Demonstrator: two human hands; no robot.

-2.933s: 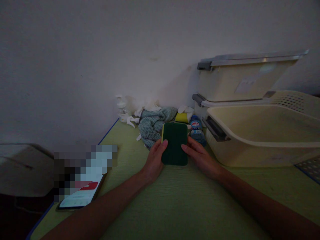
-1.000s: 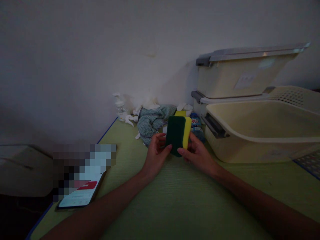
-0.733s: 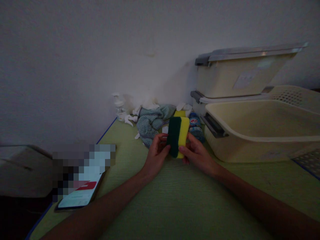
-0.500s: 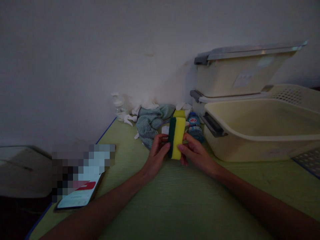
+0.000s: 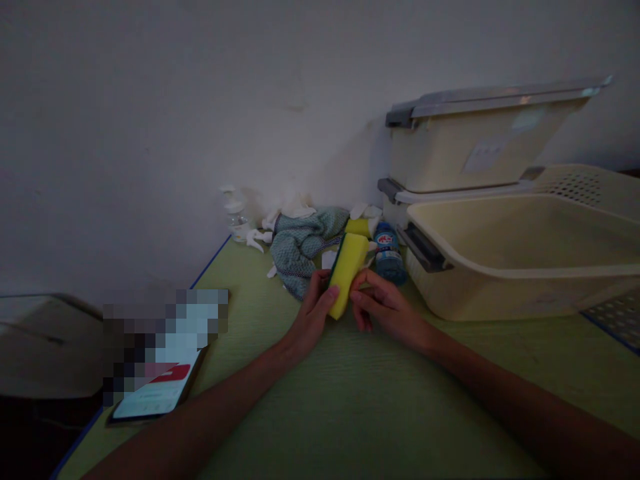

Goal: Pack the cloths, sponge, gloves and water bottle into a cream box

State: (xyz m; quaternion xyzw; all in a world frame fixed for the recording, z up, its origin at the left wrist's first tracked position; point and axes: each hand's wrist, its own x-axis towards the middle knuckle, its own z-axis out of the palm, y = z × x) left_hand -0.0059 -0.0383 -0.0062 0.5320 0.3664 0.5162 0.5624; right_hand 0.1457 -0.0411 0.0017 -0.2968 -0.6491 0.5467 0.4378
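A yellow sponge [image 5: 349, 270] with a dark green scouring side is held up at a tilt above the table, its yellow face mostly towards me. My left hand [image 5: 316, 307] grips its lower left edge, thumb on the yellow foam and fingers behind. Close by its right edge is my right hand [image 5: 377, 303], with fingers bent and thumb and index tips drawn together; I see nothing between them. Whether those tips touch the foam is hard to make out. Behind the sponge lie a grey-blue mesh cloth [image 5: 295, 247] and a blue-labelled bottle [image 5: 389, 253].
A cream basin [image 5: 500, 293] stands at right, before a lidded box [image 5: 450, 153]. Near the wall are a clear pump bottle [image 5: 236, 217], a white spray nozzle [image 5: 257, 237] and another yellow sponge [image 5: 357, 227]. A phone [image 5: 165, 393] lies by the green table's [image 5: 320, 413] left edge.
The sponge has turned and tilted, so its green side is now a thin strip and more yellow shows. My right thumb has come off the yellow face to beside the edge.
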